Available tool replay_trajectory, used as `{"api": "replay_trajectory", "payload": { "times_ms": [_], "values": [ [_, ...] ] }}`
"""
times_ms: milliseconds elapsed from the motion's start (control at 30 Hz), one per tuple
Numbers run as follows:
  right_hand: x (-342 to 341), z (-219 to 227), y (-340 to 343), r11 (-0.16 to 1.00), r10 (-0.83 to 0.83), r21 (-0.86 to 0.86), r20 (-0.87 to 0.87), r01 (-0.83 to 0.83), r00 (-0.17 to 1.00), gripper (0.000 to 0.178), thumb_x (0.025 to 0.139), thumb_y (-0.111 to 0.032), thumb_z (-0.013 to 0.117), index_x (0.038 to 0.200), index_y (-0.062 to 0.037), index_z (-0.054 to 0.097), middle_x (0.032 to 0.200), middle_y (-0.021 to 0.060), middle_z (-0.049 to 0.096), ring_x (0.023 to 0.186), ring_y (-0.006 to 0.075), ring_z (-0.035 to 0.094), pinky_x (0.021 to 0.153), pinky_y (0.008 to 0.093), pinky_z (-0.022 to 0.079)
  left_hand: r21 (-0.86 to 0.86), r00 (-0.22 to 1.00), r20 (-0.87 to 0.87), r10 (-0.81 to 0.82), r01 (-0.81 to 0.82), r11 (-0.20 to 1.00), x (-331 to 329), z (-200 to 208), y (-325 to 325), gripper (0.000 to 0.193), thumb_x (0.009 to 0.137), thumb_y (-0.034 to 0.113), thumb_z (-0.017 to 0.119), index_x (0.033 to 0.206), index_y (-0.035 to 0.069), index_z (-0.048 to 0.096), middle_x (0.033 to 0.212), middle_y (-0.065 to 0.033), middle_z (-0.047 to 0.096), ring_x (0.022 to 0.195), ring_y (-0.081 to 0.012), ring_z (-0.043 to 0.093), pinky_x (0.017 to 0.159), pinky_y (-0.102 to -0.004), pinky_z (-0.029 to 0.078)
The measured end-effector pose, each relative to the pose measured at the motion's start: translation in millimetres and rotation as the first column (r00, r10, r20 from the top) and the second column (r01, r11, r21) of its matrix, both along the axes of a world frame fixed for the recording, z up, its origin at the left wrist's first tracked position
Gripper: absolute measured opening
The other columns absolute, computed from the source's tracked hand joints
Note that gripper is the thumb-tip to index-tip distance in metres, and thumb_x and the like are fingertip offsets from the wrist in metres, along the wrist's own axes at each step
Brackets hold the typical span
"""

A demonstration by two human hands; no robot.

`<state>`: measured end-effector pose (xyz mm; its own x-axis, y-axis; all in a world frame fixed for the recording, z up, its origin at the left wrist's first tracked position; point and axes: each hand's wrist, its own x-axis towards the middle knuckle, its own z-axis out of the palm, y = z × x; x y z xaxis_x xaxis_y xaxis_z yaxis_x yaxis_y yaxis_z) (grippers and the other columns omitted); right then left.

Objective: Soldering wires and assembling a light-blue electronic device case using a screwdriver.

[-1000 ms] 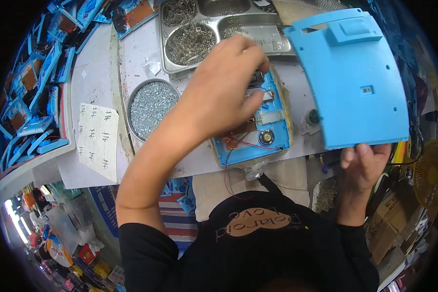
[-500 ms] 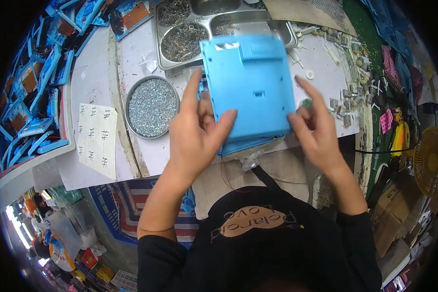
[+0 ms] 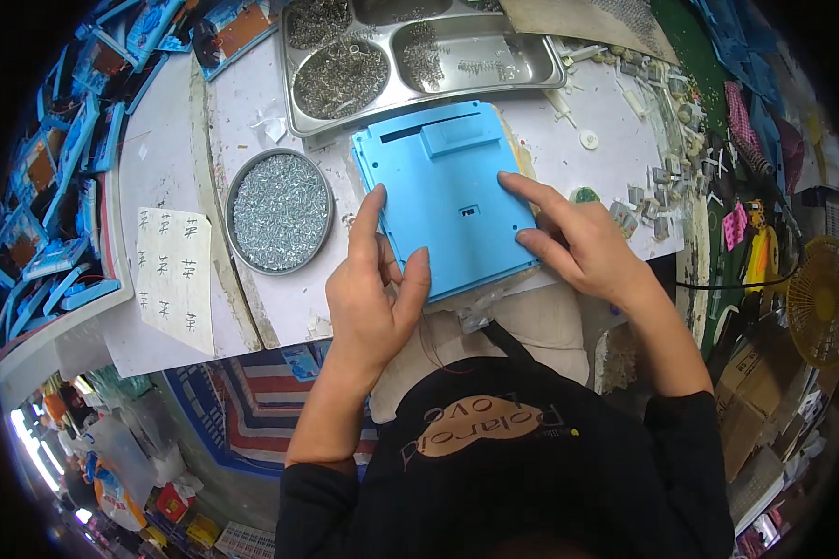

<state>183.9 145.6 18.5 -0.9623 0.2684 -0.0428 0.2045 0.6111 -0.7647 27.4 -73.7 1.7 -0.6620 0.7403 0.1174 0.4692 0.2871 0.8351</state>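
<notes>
Near the front edge of the counter (image 3: 280, 307), I am pressing a blue plastic back cover (image 3: 443, 200) flat with both hands. My left hand (image 3: 373, 289) is lying open, its fingers (image 3: 368, 210) spread along the cover's left edge, pinching nothing. My right hand (image 3: 578, 242) is also open, fingertips pushing on the cover's right side. By my judgement the cover is seated but not yet fastened: the round tin of screws (image 3: 280, 211) is sitting untouched just left of it, the steel parts tray (image 3: 419, 56) behind.
</notes>
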Motion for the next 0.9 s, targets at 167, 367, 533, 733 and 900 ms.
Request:
{"api": "replay_trajectory", "payload": {
  "times_ms": [167, 367, 533, 733, 900],
  "values": [
    [-5, 3, 2, 0.999, 0.03, -0.019, 0.033, -0.029, 0.999, 0.056, 0.096, -0.021, 0.068, 0.149, -0.0124, 0.052, 0.066, 0.0119, 0.061, 0.058, 0.0313, 0.063, 0.058, 0.0387, 0.048, -0.045, 0.996, -0.079, 0.045, -0.049, 0.998, 7, 6, -3, 0.071, 0.09, 0.011, 0.073, 0.149, -0.011, 0.041, 0.063, -0.0015, 0.047, 0.053, -0.0115, 0.047, 0.05, -0.0272, 0.041],
    [-3, 0, 8, 0.993, 0.046, -0.114, 0.061, -0.039, 0.997, 0.057, 0.094, -0.019, 0.071, 0.148, -0.0111, 0.055, 0.067, 0.0123, 0.062, 0.057, 0.0309, 0.063, 0.058, 0.038, 0.048, 0.017, 0.995, -0.084, 0.05, -0.049, 0.999, 6, -1, -5, 0.071, 0.09, 0.01, 0.072, 0.15, -0.012, 0.041, 0.061, -0.001, 0.046, 0.051, -0.0115, 0.047, 0.049, -0.0272, 0.041],
    [-10, -3, 7, 0.988, 0.141, 0.061, -0.038, -0.139, 0.989, 0.058, 0.093, -0.022, 0.073, 0.147, -0.0107, 0.055, 0.071, 0.0152, 0.065, 0.061, 0.0335, 0.065, 0.059, 0.04, 0.051, -0.014, 0.991, -0.061, 0.116, -0.117, 0.993, 14, -1, -9, 0.069, 0.091, 0.009, 0.072, 0.149, -0.012, 0.042, 0.061, -0.0009, 0.045, 0.051, -0.0112, 0.047, 0.049, -0.0273, 0.041],
    [-10, -2, 14, 0.965, 0.225, 0.137, -0.004, -0.223, 0.974, 0.065, 0.089, -0.014, 0.075, 0.15, -0.0097, 0.052, 0.078, 0.019, 0.069, 0.066, 0.0367, 0.067, 0.063, 0.0411, 0.052, -0.019, 0.993, 0.057, 0.107, -0.106, 0.994, 23, -4, -23, 0.064, 0.092, 0.006, 0.071, 0.149, -0.011, 0.045, 0.063, -0.0012, 0.048, 0.053, -0.0093, 0.045, 0.052, -0.026, 0.041],
    [-18, 15, 20, 0.949, 0.247, 0.157, 0.167, -0.273, 0.955, 0.06, 0.091, -0.015, 0.074, 0.148, -0.0113, 0.056, 0.081, 0.0204, 0.069, 0.069, 0.0364, 0.068, 0.067, 0.041, 0.053, 0.001, 0.973, 0.213, 0.091, -0.093, 0.996, 21, -5, -31, 0.065, 0.091, 0.004, 0.072, 0.15, -0.007, 0.046, 0.062, -0.0007, 0.048, 0.056, -0.007, 0.043, 0.055, -0.0239, 0.039]
  ]
}}
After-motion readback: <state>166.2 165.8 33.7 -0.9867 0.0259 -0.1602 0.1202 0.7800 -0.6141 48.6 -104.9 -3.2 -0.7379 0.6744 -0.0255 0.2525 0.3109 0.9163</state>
